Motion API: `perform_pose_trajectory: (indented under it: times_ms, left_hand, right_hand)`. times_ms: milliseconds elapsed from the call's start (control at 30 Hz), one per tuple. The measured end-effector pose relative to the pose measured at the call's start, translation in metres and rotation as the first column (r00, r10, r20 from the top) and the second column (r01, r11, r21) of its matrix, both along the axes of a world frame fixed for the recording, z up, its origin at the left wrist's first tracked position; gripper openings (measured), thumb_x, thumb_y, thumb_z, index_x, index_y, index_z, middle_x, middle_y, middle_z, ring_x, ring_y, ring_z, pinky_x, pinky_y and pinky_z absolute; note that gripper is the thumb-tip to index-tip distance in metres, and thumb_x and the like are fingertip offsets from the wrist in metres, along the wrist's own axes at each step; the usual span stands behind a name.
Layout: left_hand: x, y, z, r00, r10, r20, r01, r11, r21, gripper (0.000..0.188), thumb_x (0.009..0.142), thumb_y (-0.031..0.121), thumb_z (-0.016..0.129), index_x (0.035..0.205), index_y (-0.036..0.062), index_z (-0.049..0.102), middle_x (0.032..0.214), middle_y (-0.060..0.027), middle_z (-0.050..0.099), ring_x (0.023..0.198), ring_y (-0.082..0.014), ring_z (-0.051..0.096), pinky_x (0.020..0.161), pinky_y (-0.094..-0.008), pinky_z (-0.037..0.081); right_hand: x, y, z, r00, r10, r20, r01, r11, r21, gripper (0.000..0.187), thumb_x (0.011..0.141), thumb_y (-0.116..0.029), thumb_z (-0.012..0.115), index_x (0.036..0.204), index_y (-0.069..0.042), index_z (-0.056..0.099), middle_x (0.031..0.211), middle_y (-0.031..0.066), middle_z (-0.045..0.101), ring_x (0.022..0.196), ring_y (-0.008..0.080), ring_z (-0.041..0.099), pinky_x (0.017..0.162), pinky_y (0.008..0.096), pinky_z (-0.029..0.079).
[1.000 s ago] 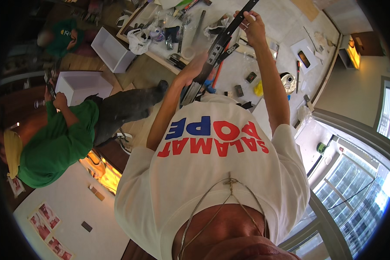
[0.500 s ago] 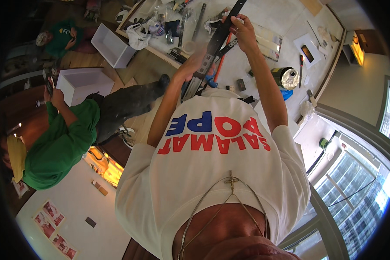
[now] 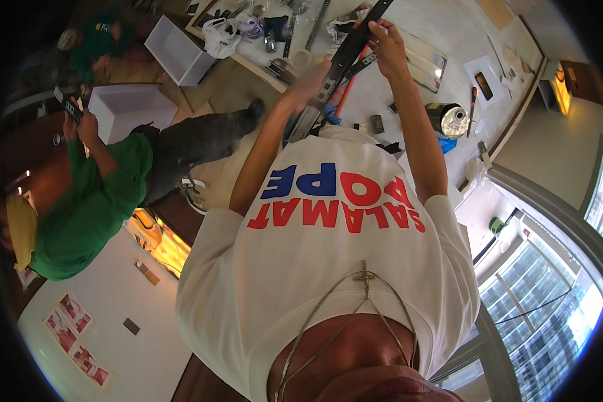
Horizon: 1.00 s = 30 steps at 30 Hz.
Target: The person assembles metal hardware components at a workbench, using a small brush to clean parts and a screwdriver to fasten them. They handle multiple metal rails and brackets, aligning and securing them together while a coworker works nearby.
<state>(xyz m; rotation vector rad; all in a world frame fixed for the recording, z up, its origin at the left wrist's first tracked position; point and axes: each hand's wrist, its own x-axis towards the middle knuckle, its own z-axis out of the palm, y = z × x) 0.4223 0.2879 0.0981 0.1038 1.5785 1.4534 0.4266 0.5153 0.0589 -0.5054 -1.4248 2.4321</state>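
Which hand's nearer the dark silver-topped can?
Right. The right hand, gripping the black rail, is above and left of the can in the picture. The left hand, lower along the rail, is much farther left of it.

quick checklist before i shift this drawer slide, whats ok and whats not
1. Right hand on the drawer slide: ok, thumb and fingers at its upper part.
2. Left hand gripping firmly: cannot tell; it is against the lower part but blurred.
3. Slide sections locked together: cannot tell from this view.
4. Space beside the slide free: not ok, an orange bar shows right next to it.
5. Smartphone apart from the slide: ok, off to the right.
6. Co-worker in green apart from the slide: ok, over to the left.
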Motion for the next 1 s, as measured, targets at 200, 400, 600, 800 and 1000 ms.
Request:
perform_pose_trajectory:
  times_ms: [200,400,600,800,1000]
  left_hand:
    - [-0.006,-0.001,-0.019,1.000,0.018,-0.007,-0.017,0.995,0.094,0.069,0.101,0.062,0.043,0.129,0.0008,0.057,0.121,-0.0118,0.064,0.111,-0.0197,0.060,0.099,-0.0322,0.045]
    - [-0.010,-0.006,-0.029,1.000,0.016,0.019,-0.019,0.985,0.171,0.067,0.099,0.065,0.043,0.111,0.0025,0.063,0.090,-0.0093,0.070,0.078,-0.0188,0.069,0.069,-0.0345,0.057]
    - [-0.009,-0.007,-0.032,0.999,-0.019,-0.034,0.026,0.977,0.214,0.049,0.101,0.049,0.053,0.123,0.0059,0.058,0.090,-0.0076,0.069,0.075,-0.0170,0.067,0.070,-0.0318,0.056]
    - [-0.010,-0.007,-0.035,0.992,-0.102,-0.072,0.117,0.963,0.241,0.033,0.102,0.032,0.056,0.119,0.0049,0.052,0.089,-0.0077,0.066,0.071,-0.0152,0.064,0.067,-0.0316,0.057]
    - [-0.003,-0.006,-0.034,0.992,-0.117,0.047,0.100,0.957,0.273,0.029,0.102,0.032,0.057,0.111,0.0057,0.049,0.089,-0.0082,0.064,0.068,-0.0154,0.063,0.058,-0.0327,0.058]
  right_hand:
    - [0.000,-0.012,-0.026,0.999,0.019,0.046,-0.021,0.999,0.035,0.025,0.096,-0.023,0.069,0.113,-0.014,0.054,0.118,0.0012,0.069,0.103,0.0116,0.059,0.090,0.0336,0.043]
    - [0.014,-0.031,-0.022,0.999,0.027,0.018,-0.029,0.995,0.091,0.042,0.091,-0.021,0.074,0.127,-0.007,0.055,0.120,0.0034,0.060,0.102,0.0149,0.054,0.087,0.0333,0.044]
    - [0.016,-0.030,-0.029,0.994,0.063,-0.092,-0.036,0.962,0.272,0.046,0.094,-0.025,0.071,0.130,-0.007,0.050,0.118,0.0041,0.063,0.097,0.0106,0.058,0.084,0.0302,0.046]
    - [-0.002,0.003,-0.032,0.996,-0.020,-0.082,0.030,0.993,0.115,0.052,0.097,-0.022,0.066,0.139,-0.004,0.040,0.121,0.0115,0.068,0.105,0.0164,0.065,0.084,0.0304,0.050]
    - [-0.017,0.039,0.011,0.999,0.039,0.015,-0.042,0.959,0.280,0.026,0.098,-0.026,0.064,0.115,-0.006,0.060,0.109,0.0084,0.072,0.099,0.0142,0.065,0.090,0.0316,0.048]
